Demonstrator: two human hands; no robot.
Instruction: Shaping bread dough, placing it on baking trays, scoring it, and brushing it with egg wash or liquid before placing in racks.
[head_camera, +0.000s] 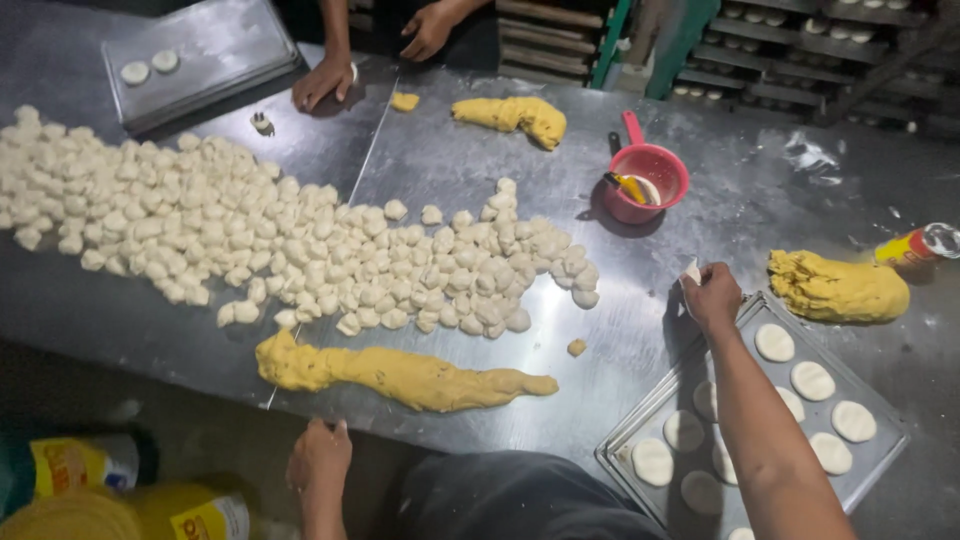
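The right hand is curled shut around a small white dough piece, just above the grey metal baking tray of flat dough rounds. The left hand rests open on the shiny metal tabletop edge, near the long yellow dough roll.

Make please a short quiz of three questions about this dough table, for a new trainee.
1. True or false: the right hand holds a small white dough piece above the baking tray.
2. What lies in the red bowl? A) a yellow-handled tool B) an egg C) a rolling pin
3. Which is nearest to the left hand: the long yellow dough roll or the pile of white dough pieces?

Key: 1 true; 2 A; 3 the long yellow dough roll.
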